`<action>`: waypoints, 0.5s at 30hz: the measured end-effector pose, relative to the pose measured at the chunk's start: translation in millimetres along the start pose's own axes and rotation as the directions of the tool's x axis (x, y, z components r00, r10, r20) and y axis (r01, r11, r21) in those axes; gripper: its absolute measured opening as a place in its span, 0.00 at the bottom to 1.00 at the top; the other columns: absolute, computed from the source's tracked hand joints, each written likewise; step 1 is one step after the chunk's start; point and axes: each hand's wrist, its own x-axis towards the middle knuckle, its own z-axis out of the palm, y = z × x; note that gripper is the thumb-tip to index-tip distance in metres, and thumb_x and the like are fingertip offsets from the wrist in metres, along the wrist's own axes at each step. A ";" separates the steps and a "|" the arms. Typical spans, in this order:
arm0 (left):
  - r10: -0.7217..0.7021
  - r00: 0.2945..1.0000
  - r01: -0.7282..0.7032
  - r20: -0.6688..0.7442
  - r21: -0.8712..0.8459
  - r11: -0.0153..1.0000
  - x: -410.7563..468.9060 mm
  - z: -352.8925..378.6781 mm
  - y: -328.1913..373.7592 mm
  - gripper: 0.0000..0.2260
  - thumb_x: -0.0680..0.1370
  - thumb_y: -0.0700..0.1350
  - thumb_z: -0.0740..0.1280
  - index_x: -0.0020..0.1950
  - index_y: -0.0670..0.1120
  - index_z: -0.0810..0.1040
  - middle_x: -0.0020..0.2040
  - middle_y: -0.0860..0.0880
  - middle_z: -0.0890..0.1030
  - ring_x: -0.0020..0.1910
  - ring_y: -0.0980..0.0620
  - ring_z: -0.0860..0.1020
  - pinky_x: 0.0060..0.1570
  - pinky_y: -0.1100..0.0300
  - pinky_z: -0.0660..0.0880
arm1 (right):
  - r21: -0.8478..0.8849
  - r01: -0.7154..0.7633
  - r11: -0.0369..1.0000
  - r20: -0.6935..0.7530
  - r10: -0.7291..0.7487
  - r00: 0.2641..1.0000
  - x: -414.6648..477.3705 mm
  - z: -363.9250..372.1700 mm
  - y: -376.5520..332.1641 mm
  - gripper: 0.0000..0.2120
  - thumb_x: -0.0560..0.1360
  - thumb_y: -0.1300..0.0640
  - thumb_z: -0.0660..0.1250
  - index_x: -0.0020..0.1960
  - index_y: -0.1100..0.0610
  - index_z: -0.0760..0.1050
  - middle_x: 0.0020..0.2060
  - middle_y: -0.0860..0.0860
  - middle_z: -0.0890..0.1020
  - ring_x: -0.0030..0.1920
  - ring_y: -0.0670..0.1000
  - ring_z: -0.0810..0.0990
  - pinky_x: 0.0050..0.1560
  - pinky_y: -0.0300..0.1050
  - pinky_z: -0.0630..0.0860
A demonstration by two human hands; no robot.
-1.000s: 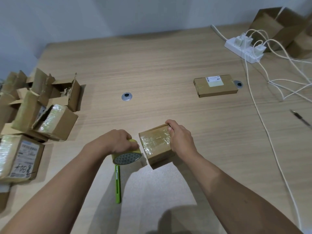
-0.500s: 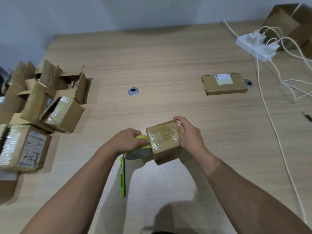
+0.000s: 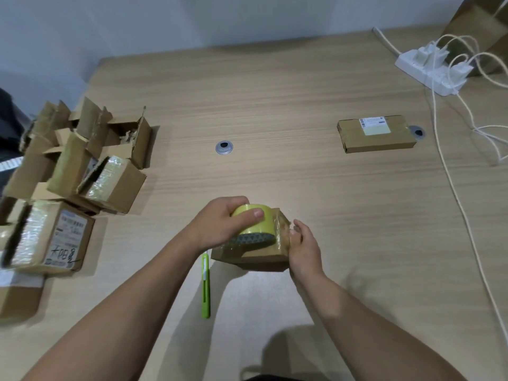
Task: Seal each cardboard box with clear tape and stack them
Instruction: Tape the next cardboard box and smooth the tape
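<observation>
Head view: left hand (image 3: 220, 225) grips tape roll (image 3: 259, 229) atop small cardboard box (image 3: 255, 261); right hand (image 3: 305, 247), fingers (image 3: 293, 238) barely bent, braces its end. Pull tape taut across seam, press flat.

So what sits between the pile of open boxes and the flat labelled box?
In the head view, only a round metal grommet set in the table; the rest of that stretch is bare wood.
</observation>
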 end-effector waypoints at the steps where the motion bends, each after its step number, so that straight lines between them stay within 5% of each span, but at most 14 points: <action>1: -0.002 1.000 0.001 -0.029 -0.012 1.000 3.1 3.8 0.1 0.24 0.68 0.67 0.66 0.36 0.45 0.72 0.30 0.53 0.70 0.30 0.55 0.69 0.32 0.59 0.65 | 0.012 -0.010 1.000 -0.012 0.010 1.000 0.1 -0.5 -3.0 0.18 0.85 0.53 0.54 0.74 0.49 0.69 0.68 0.50 0.76 0.58 0.46 0.72 0.57 0.42 0.68; 8: 0.025 0.999 -0.022 -0.022 0.130 0.991 16.9 22.8 9.9 0.23 0.68 0.68 0.66 0.35 0.47 0.73 0.28 0.55 0.70 0.29 0.57 0.69 0.33 0.58 0.65 | 0.099 0.170 0.981 0.028 -0.173 0.985 -0.5 -21.3 -27.8 0.15 0.84 0.47 0.59 0.68 0.41 0.74 0.66 0.43 0.73 0.65 0.43 0.73 0.63 0.41 0.69; 12: 0.035 0.999 -0.031 -0.012 0.243 0.969 21.9 37.3 13.0 0.20 0.71 0.64 0.65 0.35 0.47 0.73 0.29 0.53 0.72 0.29 0.58 0.69 0.34 0.57 0.66 | 0.204 0.069 0.977 0.178 -0.106 0.978 -1.5 -15.4 -15.1 0.12 0.81 0.39 0.57 0.57 0.24 0.75 0.67 0.41 0.77 0.67 0.45 0.75 0.70 0.51 0.73; 15: 0.029 1.000 -0.028 0.001 0.242 0.970 20.2 38.9 9.9 0.21 0.72 0.64 0.65 0.36 0.46 0.74 0.30 0.52 0.72 0.29 0.58 0.69 0.34 0.57 0.66 | 0.152 0.055 0.987 0.169 -0.081 0.982 -4.0 -10.1 -3.7 0.14 0.84 0.41 0.55 0.64 0.27 0.71 0.69 0.42 0.76 0.68 0.47 0.74 0.70 0.55 0.73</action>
